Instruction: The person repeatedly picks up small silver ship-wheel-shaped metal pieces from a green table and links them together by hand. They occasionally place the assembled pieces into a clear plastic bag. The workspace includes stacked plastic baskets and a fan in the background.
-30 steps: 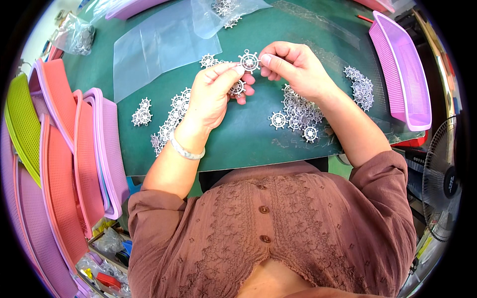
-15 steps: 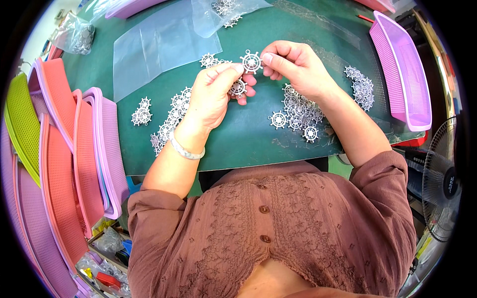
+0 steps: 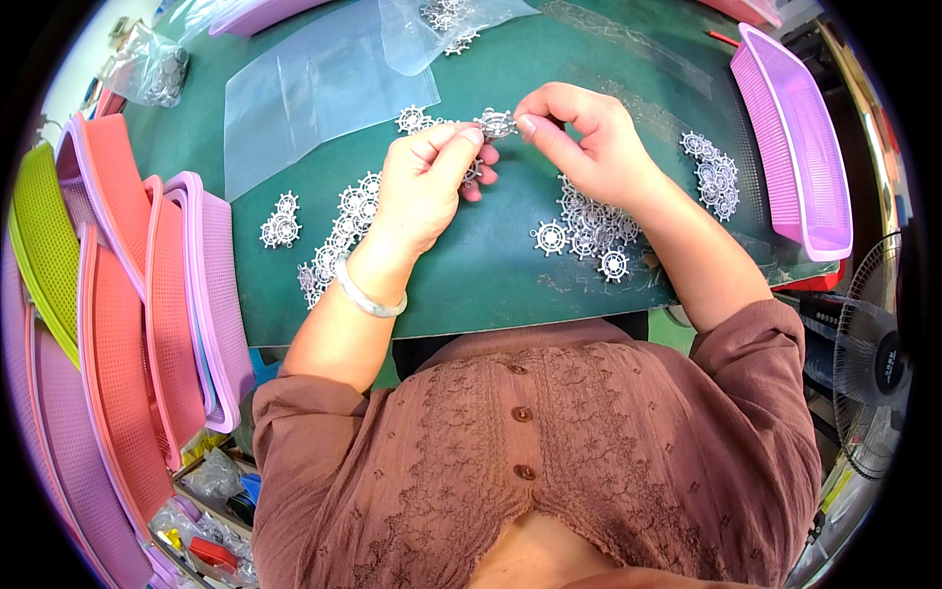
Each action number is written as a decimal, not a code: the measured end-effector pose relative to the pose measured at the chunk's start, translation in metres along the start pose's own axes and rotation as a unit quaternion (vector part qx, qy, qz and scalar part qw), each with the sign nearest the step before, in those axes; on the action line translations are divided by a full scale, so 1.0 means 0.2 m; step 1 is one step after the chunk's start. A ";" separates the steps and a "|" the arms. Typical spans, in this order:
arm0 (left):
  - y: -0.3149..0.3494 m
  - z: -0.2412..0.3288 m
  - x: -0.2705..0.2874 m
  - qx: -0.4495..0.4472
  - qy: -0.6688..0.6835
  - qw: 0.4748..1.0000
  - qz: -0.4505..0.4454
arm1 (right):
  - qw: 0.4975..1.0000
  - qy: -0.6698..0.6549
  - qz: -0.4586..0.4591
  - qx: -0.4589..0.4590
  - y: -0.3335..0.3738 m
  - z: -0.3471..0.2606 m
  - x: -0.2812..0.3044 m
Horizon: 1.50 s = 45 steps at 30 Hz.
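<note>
Above the green table, my left hand (image 3: 424, 182) and my right hand (image 3: 589, 137) pinch a silver ship's-wheel charm (image 3: 496, 124) between them, one at each side. The charm is tilted, so its face shows narrowed. Another wheel charm (image 3: 472, 174) sits partly hidden in the curled fingers of my left hand. Under my right wrist lies a pile of the same charms (image 3: 594, 221). A long row of charms (image 3: 345, 224) runs beside my left forearm, and a few charms (image 3: 416, 119) lie just past my left hand.
A small charm cluster (image 3: 282, 222) lies at left, another (image 3: 714, 175) at right. Clear plastic sheet (image 3: 314, 98) covers the far left of the green table (image 3: 471, 280). Stacked baskets (image 3: 211, 304) line the left edge; a purple basket (image 3: 785, 147) and a fan (image 3: 873, 358) stand right.
The held wheel charm has tipped from face-on to a slanted angle between my fingers. The charm in my left fingers is now more covered. The piles have not moved.
</note>
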State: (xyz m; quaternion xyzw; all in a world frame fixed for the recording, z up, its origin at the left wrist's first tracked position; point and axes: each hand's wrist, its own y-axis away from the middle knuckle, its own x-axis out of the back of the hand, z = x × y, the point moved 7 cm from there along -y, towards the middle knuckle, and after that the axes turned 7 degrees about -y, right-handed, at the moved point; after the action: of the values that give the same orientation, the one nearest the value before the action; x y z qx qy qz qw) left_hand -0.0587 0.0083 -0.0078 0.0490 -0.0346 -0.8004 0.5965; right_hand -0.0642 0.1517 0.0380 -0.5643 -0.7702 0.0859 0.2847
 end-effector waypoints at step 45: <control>-0.01 0.03 0.05 -0.030 0.106 0.994 0.028 | 0.989 0.107 0.004 0.104 -0.01 -0.07 0.01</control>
State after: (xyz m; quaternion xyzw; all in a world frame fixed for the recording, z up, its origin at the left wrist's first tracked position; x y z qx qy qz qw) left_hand -0.0637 0.0002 -0.0025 0.1149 0.0516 -0.7743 0.6201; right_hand -0.0593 0.1503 0.0509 -0.5409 -0.7199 0.1055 0.4219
